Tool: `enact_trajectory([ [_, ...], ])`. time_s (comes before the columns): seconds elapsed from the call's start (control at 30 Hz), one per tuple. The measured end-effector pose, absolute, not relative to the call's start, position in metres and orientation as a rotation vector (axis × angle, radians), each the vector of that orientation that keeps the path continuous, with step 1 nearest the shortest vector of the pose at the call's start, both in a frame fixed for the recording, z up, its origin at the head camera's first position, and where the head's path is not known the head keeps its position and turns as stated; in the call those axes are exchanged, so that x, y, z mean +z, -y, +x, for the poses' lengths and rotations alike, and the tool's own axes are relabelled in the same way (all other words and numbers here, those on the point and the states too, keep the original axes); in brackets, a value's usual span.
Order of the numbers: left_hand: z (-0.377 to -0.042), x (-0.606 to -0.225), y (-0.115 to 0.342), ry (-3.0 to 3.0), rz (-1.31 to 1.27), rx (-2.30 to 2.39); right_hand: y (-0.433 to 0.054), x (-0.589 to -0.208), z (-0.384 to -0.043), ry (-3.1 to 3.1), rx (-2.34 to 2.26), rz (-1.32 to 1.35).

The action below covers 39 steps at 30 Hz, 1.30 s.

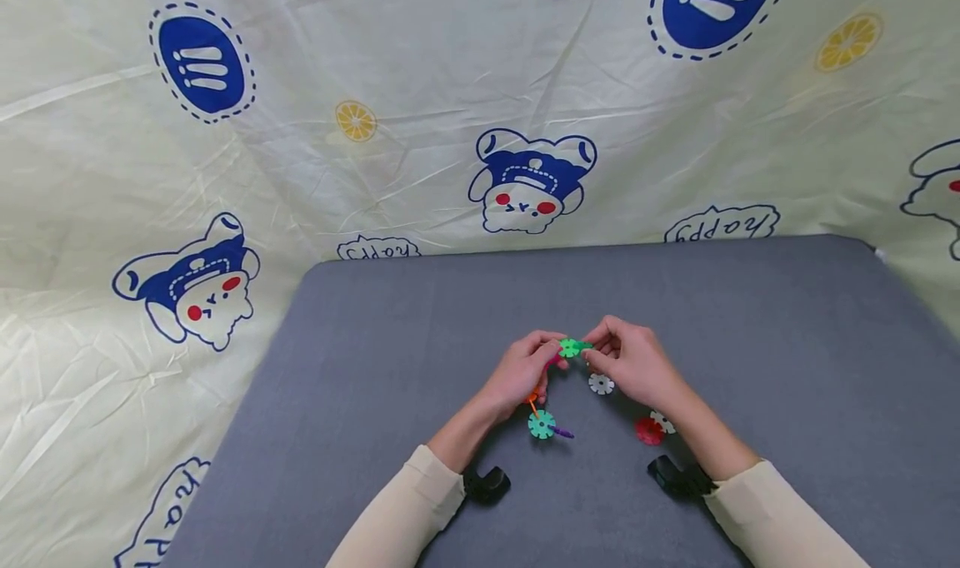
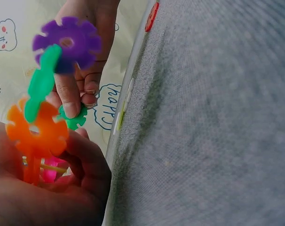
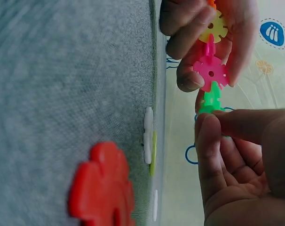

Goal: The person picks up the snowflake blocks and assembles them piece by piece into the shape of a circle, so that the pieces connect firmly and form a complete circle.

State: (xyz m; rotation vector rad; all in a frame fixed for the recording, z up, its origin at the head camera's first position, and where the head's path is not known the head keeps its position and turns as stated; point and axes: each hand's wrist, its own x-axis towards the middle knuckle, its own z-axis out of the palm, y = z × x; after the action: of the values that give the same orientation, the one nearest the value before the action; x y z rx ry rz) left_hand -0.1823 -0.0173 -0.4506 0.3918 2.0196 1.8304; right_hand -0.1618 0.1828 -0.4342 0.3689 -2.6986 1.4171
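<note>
My left hand [image 1: 525, 370] grips a chain of interlocking notched plastic discs in front of me. From its lower end hang a purple disc [image 2: 79, 42], a teal-green disc [image 1: 542, 425] and an orange disc [image 2: 36, 129]. Farther up, a yellow disc [image 3: 214, 27] and a pink disc [image 3: 210, 73] show between the left fingers. A bright green disc [image 1: 568, 348] follows the pink one. My right hand [image 1: 632, 361] pinches a green disc [image 2: 74, 117] between thumb and index finger at that upper end; the fingertips partly hide how the green pieces meet.
Loose discs lie on the grey table [image 1: 405, 343] by the right forearm: a red disc [image 1: 649, 431], a white disc [image 1: 664, 421] beside it and another white disc [image 1: 602, 384] under the right hand. A yellow-green disc [image 3: 153, 154] lies there too. A printed sheet [image 1: 420, 160] hangs behind.
</note>
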Motion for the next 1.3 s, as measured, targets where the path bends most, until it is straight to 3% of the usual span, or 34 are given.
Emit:
enact_trajectory([
  [0.27, -0.186, -0.452, 0.016, -1.929, 0.335, 1.881, -0.183, -0.435, -0.164, 2.747, 1.389, 0.349],
  [0.93, -0.186, -0.453, 0.021, -2.055, 0.356, 1.867, -0.204, -0.436, -0.165, 3.004, 0.969, 0.784],
  [1.3, -0.184, -0.454, 0.02, -2.079, 0.34, 1.818, -0.209, -0.433, -0.166, 3.071, 0.949, 0.822],
])
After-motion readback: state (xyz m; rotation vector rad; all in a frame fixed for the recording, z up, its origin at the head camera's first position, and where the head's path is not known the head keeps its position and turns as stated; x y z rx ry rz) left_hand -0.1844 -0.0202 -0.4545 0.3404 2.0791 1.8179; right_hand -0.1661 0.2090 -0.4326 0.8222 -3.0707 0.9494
